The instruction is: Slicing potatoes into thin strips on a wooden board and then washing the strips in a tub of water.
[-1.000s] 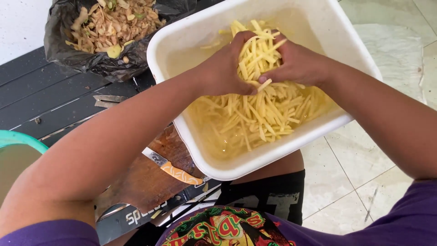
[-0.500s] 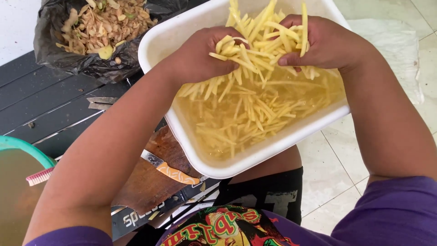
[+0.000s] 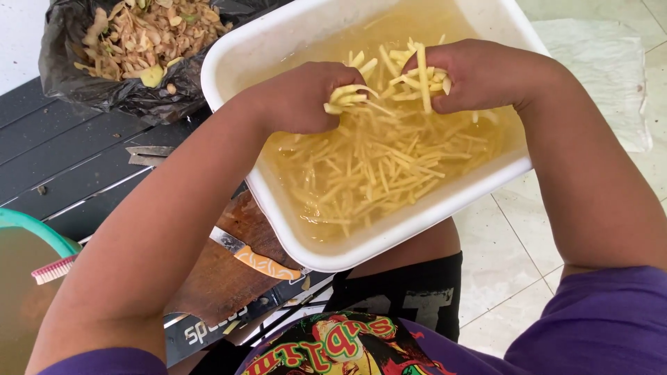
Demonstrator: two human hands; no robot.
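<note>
A white rectangular tub (image 3: 389, 243) rests on my lap, filled with yellowish water and several thin potato strips (image 3: 379, 170). My left hand (image 3: 306, 97) is closed around a small bunch of strips just above the water. Beside it my right hand (image 3: 479, 73) grips another bunch, strips sticking out between the fingers. Both hands are inside the tub, near its middle and far side.
A black bag of potato peelings (image 3: 132, 42) lies at the upper left on a dark slatted table (image 3: 62, 167). A knife with an orange handle (image 3: 260, 260) lies on a wooden board (image 3: 219, 281). A green basin (image 3: 31, 229) with murky water is at left. Tiled floor (image 3: 514, 271) at right.
Both hands have come down from holding a lifted heap of strips to just above the water, and most strips have dropped back into the tub.
</note>
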